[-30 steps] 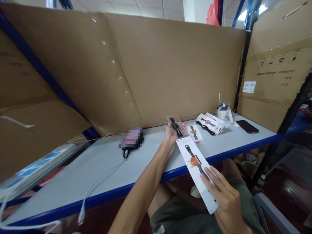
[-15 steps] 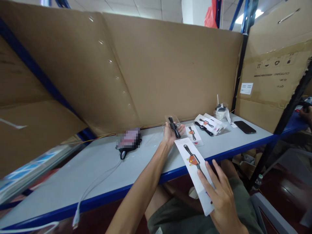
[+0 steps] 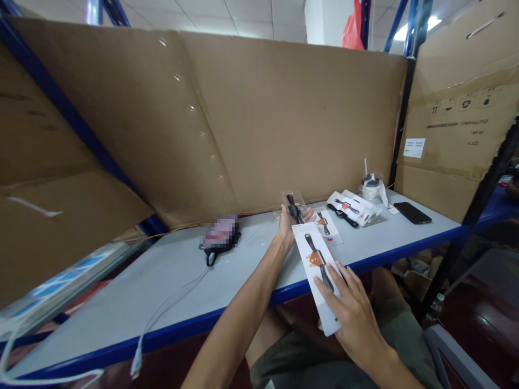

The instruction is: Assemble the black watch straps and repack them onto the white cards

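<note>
My left hand [image 3: 288,226] is stretched out over the grey shelf [image 3: 174,275], its fingers closed around a black watch in a clear plastic tray [image 3: 292,206]. My right hand [image 3: 352,313] holds a long white card box [image 3: 317,271] printed with a black watch, thumb on top and fingers underneath. The upper end of the box almost touches my left hand. A second printed white box [image 3: 325,224] lies flat on the shelf just beyond.
Farther right on the shelf lie more white boxes with a black watch [image 3: 349,207], a small clear cup [image 3: 371,186] and a black phone [image 3: 412,212]. A dark pouch [image 3: 219,237] with a white cable [image 3: 162,310] lies left. Cardboard sheets [image 3: 284,113] wall the back.
My right hand has brought the white box up and left, close to my left hand. The left hand with the watch has stayed nearly in place.
</note>
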Motion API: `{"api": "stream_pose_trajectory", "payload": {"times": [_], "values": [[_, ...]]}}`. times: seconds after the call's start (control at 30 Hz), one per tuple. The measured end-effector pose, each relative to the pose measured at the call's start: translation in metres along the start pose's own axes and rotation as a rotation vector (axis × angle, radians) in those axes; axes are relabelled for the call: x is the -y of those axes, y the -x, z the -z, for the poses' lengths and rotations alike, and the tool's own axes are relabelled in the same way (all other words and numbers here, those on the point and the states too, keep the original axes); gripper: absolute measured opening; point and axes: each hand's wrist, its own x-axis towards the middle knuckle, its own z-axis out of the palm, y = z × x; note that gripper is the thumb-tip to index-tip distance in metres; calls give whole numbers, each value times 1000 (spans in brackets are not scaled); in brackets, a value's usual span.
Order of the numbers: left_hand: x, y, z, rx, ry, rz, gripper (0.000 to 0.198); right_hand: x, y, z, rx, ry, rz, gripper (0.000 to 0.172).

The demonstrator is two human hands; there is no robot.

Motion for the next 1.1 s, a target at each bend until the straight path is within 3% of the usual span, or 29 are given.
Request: {"api": "stream_pose_trajectory", "payload": {"times": [0.2, 0.4, 0.63, 0.8, 0.93, 1.03, 1.1], "values": [[3, 0, 2, 36, 9, 18, 56, -17, -49, -21, 47, 26, -43, 69], [9, 3, -3, 29, -75, 53, 74, -32, -106, -44, 94, 66, -112, 75], [14, 3, -8, 9, -60, -43, 64, -46, -150, -59, 95, 103, -152, 68], [11, 1, -2, 1, -18, -57, 62, -51, -149, -53, 76, 65, -192, 78], [4, -3, 4, -8, -22, -55, 66, -56, -125, -47, 20, -173, -281, 85], [3, -5, 5, -1, -14, -73, 69, -69, -112, -43, -52, -496, -471, 56], [5, -5, 4, -5, -19, -52, 71, -78, -111, -41, 18, -792, -647, 34]]}}
